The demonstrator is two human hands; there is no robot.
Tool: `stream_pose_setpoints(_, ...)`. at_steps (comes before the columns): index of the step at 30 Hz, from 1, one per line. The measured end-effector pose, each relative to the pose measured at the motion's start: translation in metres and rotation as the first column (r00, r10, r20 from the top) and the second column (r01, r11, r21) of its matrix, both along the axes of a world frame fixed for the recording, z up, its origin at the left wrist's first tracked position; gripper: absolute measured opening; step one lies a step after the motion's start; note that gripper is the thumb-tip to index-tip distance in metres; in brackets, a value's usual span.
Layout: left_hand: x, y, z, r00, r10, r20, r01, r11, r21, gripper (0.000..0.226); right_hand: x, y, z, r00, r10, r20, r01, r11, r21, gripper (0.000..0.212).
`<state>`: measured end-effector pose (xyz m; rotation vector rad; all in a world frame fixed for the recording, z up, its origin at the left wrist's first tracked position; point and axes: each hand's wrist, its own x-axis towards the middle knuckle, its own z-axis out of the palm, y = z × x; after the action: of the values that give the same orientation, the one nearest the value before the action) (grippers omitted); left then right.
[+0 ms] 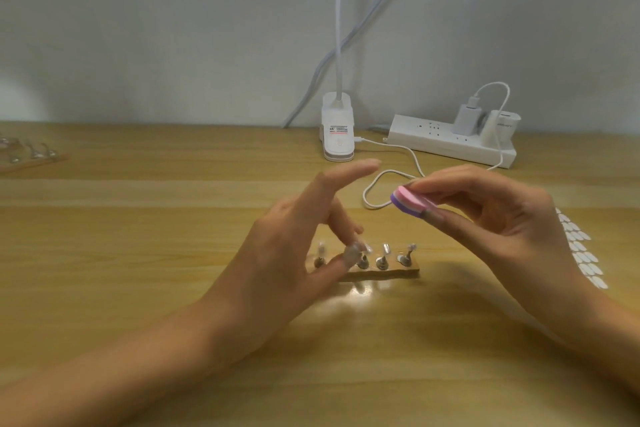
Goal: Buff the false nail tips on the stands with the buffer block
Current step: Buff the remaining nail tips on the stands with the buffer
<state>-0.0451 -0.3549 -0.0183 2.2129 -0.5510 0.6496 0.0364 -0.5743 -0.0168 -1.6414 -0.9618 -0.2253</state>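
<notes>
The fingers (450, 180) of the right hand (512, 218) are bent and, together with the thumb, pinch the pink, white and purple buffer block (412, 202). It is held in the air at about 1 o'clock of the row of false nail tips (384, 248), clearly apart from them. The tips stand on small metal stands in a wooden strip (398, 274) on the desk (138, 218), directly before the person.

The left hand (287, 239) has its index finger stretched out towards 1 o'clock. Its thumb and a bent finger come together at the second tip from the left, but the blur hides whether they really grip it.

I think the risks are these. The strip looks light, so if the block pushes sideways on a tip that is not steadied, the strip may slide or tip over. A tip may also snap off its stand under too much pressure. The block is held only at its one end, so it could twist in the fingers.

A white cable (398, 177) lies at 12 o'clock of the strip and runs towards the clip lamp (337, 135) and the power strip (450, 146). The right wrist could catch it.
</notes>
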Motion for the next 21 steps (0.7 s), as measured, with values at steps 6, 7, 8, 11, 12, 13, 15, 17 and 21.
stream_pose_setpoints(6,-0.009,-0.001,-0.002,0.968,-0.129,-0.213,0.023,0.898,-0.439,0.082,-0.016,0.008,0.002,0.981,0.059,0.185,-0.048,0.997,-0.06,0.027)
stream_pose_setpoints(7,-0.009,-0.001,-0.003,0.962,-0.143,-0.231,0.014,0.875,-0.483,0.082,-0.019,0.01,0.001,0.972,0.066,0.227,-0.048,0.995,-0.086,0.025)
stream_pose_setpoints(8,-0.009,-0.001,-0.003,0.961,-0.147,-0.236,0.007,0.861,-0.508,0.081,-0.021,0.011,0.001,0.961,0.071,0.267,-0.041,0.993,-0.115,0.023)
stream_pose_setpoints(11,-0.011,0.0,-0.002,0.967,-0.126,-0.221,-0.001,0.867,-0.498,0.082,-0.027,0.014,0.0,0.945,0.056,0.321,-0.005,0.988,-0.157,0.019)
stream_pose_setpoints(12,-0.012,0.001,-0.001,0.968,-0.123,-0.22,-0.001,0.871,-0.492,0.082,-0.028,0.014,0.0,0.943,0.05,0.329,0.004,0.987,-0.16,0.019)
stream_pose_setpoints(13,-0.012,0.001,-0.001,0.969,-0.121,-0.217,0.0,0.874,-0.486,0.081,-0.029,0.015,0.0,0.938,0.051,0.343,0.007,0.986,-0.166,0.018)
stream_pose_setpoints(15,-0.012,0.001,-0.001,0.972,-0.113,-0.205,0.001,0.878,-0.479,0.076,-0.029,0.017,0.0,0.925,0.05,0.377,0.02,0.984,-0.179,0.018)
stream_pose_setpoints(17,-0.012,0.001,-0.001,0.975,-0.101,-0.197,-0.005,0.881,-0.474,0.069,-0.03,0.019,0.0,0.926,0.026,0.377,0.043,0.984,-0.174,0.019)
stream_pose_setpoints(21,-0.013,-0.001,-0.002,0.98,-0.071,-0.188,-0.021,0.896,-0.443,0.063,-0.032,0.019,0.001,0.928,0.02,0.373,0.05,0.983,-0.176,0.018)
